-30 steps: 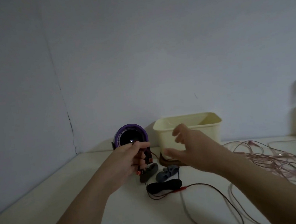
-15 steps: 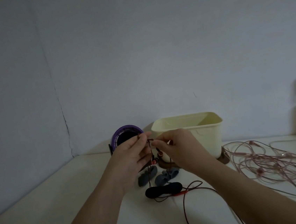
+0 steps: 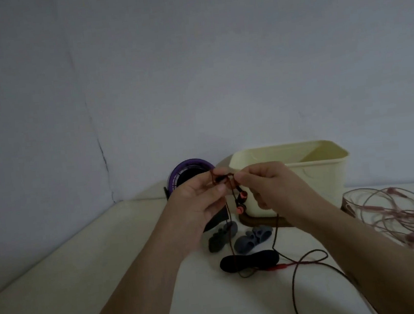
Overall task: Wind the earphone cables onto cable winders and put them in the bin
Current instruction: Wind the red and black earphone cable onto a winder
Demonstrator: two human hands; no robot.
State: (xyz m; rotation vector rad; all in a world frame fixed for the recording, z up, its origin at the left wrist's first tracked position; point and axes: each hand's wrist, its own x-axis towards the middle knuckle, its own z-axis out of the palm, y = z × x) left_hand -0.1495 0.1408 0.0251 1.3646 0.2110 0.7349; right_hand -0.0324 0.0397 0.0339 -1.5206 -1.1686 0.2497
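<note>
Purple-rimmed round device (image 3: pixel 188 174) beside pale wall (image 3: pixel 191 69).

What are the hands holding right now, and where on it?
Both hands, left hand and right hand, pinch the dark red earphone cable just above its dangling earbuds.

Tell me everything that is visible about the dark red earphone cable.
The dark red earphone cable is thin and looks braided. Both hands pinch its top end in front of the bin: left hand, right hand. Two orange-black earbuds hang below. The cable drops across the black winder and loops over the table.
</note>
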